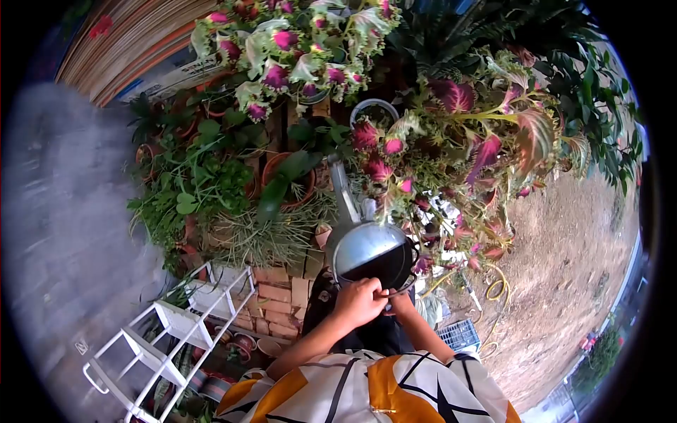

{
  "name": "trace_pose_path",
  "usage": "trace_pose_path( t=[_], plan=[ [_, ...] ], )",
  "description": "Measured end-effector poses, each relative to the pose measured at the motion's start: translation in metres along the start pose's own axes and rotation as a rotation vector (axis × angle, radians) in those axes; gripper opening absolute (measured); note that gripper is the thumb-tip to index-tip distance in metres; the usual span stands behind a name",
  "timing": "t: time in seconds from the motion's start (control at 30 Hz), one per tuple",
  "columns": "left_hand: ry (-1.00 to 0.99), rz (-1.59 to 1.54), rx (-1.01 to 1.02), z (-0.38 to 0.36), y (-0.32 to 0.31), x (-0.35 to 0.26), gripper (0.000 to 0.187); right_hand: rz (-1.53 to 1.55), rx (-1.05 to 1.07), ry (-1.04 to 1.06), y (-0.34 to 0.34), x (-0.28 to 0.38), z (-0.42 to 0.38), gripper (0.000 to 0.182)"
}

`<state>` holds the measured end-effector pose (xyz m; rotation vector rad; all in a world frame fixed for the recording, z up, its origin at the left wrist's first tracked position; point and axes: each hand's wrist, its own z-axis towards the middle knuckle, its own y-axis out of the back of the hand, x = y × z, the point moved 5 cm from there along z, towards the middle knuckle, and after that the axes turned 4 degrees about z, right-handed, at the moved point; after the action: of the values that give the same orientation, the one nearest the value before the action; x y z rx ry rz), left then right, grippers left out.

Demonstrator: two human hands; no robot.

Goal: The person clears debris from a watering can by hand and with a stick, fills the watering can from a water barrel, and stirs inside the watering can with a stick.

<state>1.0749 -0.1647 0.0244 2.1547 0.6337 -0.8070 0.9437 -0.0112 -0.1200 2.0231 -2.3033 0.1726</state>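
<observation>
A grey metal watering can is held in front of my body, its long spout pointing away toward the potted plants. Its half-covered top faces me, and the inside looks dark. My left hand is closed around the can's near side, by the handle. Close beside it, my right hand also grips the handle area, partly hidden behind the left. The spout's tip is near a terracotta pot with broad green leaves. I cannot make out whether water is coming out.
Coleus plants with pink-and-green leaves crowd the far and right sides. Grassy greens grow ahead to the left. A white metal step ladder stands at lower left, near stacked bricks. A yellow hose and blue crate lie right.
</observation>
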Motion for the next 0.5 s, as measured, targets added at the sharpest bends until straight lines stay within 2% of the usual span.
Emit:
trace_pose_path(
  t=[0.1, 0.17, 0.2, 0.23, 0.3, 0.33, 0.37, 0.43, 0.47, 0.5],
  plan=[
    [0.066, -0.097, 0.041, -0.024, -0.004, 0.012, 0.018, -0.003, 0.022, -0.036, 0.008, -0.019, -0.017, 0.035],
    [0.104, -0.119, 0.044, -0.034, 0.001, 0.019, 0.018, -0.133, 0.192, 0.269, 0.003, -0.015, -0.03, 0.04],
    [0.138, -0.137, 0.052, -0.04, 0.005, 0.023, 0.018, -0.149, 0.262, 0.228, 0.002, -0.014, -0.044, 0.05],
    [0.142, -0.138, 0.038, -0.045, 0.009, 0.025, 0.018, -0.16, 0.27, 0.232, 0.005, -0.015, -0.047, 0.05],
    [0.144, -0.243, 0.02, -0.057, 0.015, 0.023, 0.019, -0.805, 0.124, 0.364, 0.019, -0.02, -0.058, 0.058],
    [0.176, -0.279, 0.019, -0.064, 0.02, 0.022, 0.02, -0.994, 0.123, 0.246, 0.007, 0.014, -0.085, 0.062],
    [0.17, -0.283, 0.021, -0.071, 0.026, 0.021, 0.02, -1.004, 0.025, 0.478, 0.009, 0.012, -0.086, 0.058],
    [0.21, -0.351, 0.002, -0.087, 0.042, 0.024, 0.02, -1.088, 0.029, 0.571, 0.005, 0.013, -0.082, 0.055],
    [0.197, -0.351, -0.03, -0.093, 0.049, 0.03, 0.019, -1.015, 0.041, 0.685, -0.002, 0.021, -0.086, 0.052],
    [0.179, -0.396, -0.067, -0.098, 0.059, 0.033, 0.02, -1.015, 0.034, 0.707, -0.009, 0.029, -0.088, 0.052]
  ],
)
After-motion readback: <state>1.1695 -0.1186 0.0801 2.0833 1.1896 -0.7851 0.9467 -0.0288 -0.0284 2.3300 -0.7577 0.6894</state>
